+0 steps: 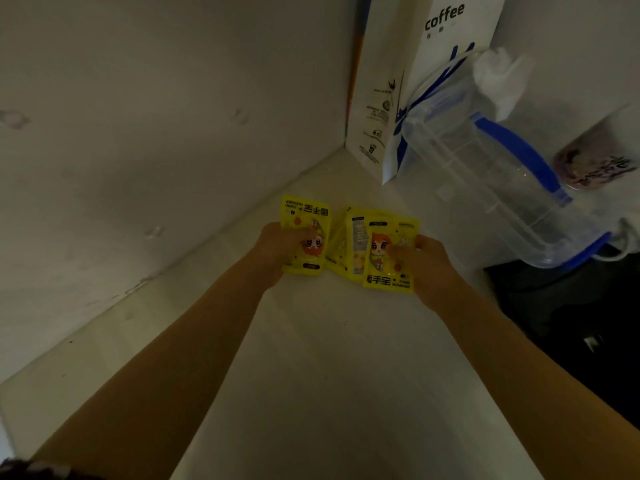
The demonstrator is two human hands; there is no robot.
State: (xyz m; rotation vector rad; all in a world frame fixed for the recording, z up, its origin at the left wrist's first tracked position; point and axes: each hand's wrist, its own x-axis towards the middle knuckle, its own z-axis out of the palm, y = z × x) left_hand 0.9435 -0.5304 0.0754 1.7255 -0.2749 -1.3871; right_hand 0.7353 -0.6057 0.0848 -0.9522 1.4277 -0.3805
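Looks like the hand-warmer packets are being gathered or squared up, near the wall corner of the worktop [311,358].

- Left hand [277,247] grips the left packet [306,211], thumb across its face. That packet's print is upside down.
- Right hand [429,265] grips the right packet [388,280] the same way, print upright.
- Middle packet [356,237] lies back side up between them. The right packet overlaps its 3 o'clock edge. Something yellow pokes out below it, maybe another packet, can't tell.

Doing it well:
- Bring both held packets in over the middle one and tap the edges flush.
- The foil is probably slick, so pinch by the sealed rims, not the filled centre.
- Flip the left packet if the faces should match.
- Lift rather than drag, or the loose one gets shoved toward 12.
- Watch the clear jug [502,188] at 2 o'clock and the coffee bag [446,46] at 1 o'clock. Both are near the right hand and likely tip easily.
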